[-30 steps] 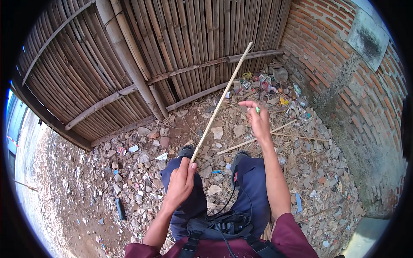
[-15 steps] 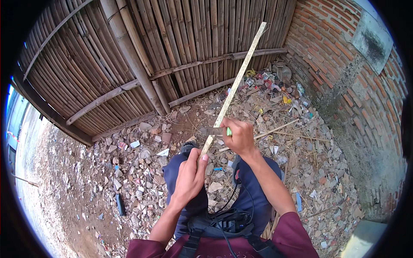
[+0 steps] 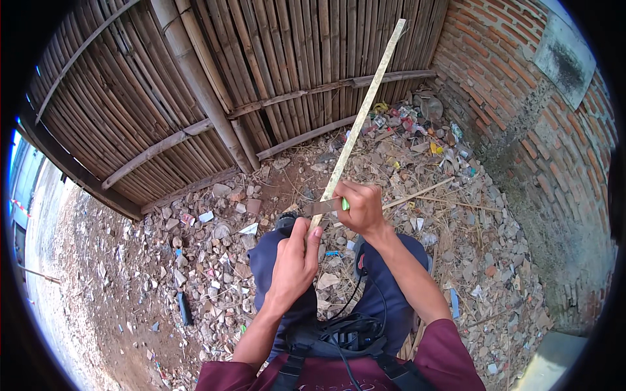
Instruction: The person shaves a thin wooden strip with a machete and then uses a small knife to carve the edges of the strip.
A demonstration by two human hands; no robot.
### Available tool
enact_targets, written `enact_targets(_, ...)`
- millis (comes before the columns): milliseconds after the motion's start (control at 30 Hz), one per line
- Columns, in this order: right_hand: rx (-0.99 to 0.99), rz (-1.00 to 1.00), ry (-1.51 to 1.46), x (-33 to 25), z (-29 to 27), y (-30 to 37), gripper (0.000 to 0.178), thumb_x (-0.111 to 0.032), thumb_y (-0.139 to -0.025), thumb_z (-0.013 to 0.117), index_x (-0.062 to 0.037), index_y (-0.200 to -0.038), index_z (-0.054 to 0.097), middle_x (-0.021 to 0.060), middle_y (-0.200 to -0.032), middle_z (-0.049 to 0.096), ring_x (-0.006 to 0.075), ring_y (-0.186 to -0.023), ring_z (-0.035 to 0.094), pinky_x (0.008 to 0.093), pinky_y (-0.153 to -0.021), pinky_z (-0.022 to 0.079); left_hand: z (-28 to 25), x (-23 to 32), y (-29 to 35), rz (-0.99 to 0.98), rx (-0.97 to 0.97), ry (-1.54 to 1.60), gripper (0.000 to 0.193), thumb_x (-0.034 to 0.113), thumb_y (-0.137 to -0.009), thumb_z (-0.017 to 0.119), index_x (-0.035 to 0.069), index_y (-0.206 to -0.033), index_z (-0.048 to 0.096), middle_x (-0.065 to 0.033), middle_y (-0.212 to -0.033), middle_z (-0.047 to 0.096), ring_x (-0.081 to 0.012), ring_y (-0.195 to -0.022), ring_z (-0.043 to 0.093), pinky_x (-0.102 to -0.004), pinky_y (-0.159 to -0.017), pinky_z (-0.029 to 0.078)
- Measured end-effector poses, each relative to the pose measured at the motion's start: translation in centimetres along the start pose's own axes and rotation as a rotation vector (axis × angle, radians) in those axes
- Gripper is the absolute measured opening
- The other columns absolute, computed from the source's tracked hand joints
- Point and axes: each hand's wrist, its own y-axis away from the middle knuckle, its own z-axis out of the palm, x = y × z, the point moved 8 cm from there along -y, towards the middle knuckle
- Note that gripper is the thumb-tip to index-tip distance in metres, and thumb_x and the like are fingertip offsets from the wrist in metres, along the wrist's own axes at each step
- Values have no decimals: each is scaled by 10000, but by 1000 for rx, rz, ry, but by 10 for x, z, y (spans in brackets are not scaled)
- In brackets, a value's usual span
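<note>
A long, pale, flat strip that looks like split bamboo slants up and away from my lap toward the slatted wall. Its near end is gripped by my left hand, thumb and fingers closed round it. My right hand is wrapped round the green handle of a knife. The knife's blade lies across the strip, touching it just beyond my left hand. Most of the handle is hidden in my right fist.
A bamboo slat wall with poles stands ahead; a brick wall rises at the right. Stones and litter cover the ground. Thin sticks lie right of my knees. A dark bottle-like object rests at the left.
My left hand has shifted slightly up and right, closer to the knife. The blade has moved slightly nearer me, and the strip's far end sits a little higher.
</note>
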Motion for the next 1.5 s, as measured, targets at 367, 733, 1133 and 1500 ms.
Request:
enact_targets(367, -27, 137, 55, 12, 11, 4, 105, -158, -804, 675, -87, -846, 611, 136, -685, 669, 367, -611, 694, 476, -514, 519, 10, -9, 0, -43, 27, -48, 186, 154, -1118, 544, 25, -1020, 453, -271, -656, 561, -521, -640, 610, -516, -511, 405)
enact_targets(733, 30, 167, 114, 13, 0, -7, 146, -207, -837, 625, -63, -830, 599, 138, -689, 671, 371, -597, 688, 492, -522, 518, 7, -2, -4, 4, 43, -65, 191, 158, -1121, 541, 21, -1019, 457, -264, -637, 554, -511, -623, 609, -533, -513, 398)
enact_targets(1133, 105, 173, 176, 18, -1, -10, 142, -210, -835, 618, -70, -852, 598, 118, -708, 674, 363, -589, 677, 475, -533, 520, 7, 3, -5, 17, 51, -108, 195, 153, -1121, 536, 20, -1007, 450, -258, -653, 562, -505, -633, 616, -545, -529, 405)
enact_targets(1500, 173, 151, 215, 16, -10, -16, 120, -190, -844, 601, -81, -805, 573, 111, -673, 646, 351, -533, 640, 470, -488, 474, 3, 4, -4, 37, 41, -125, 205, 168, -1125, 532, 20, -1015, 441, -263, -656, 551, -515, -642, 605, -566, -536, 400)
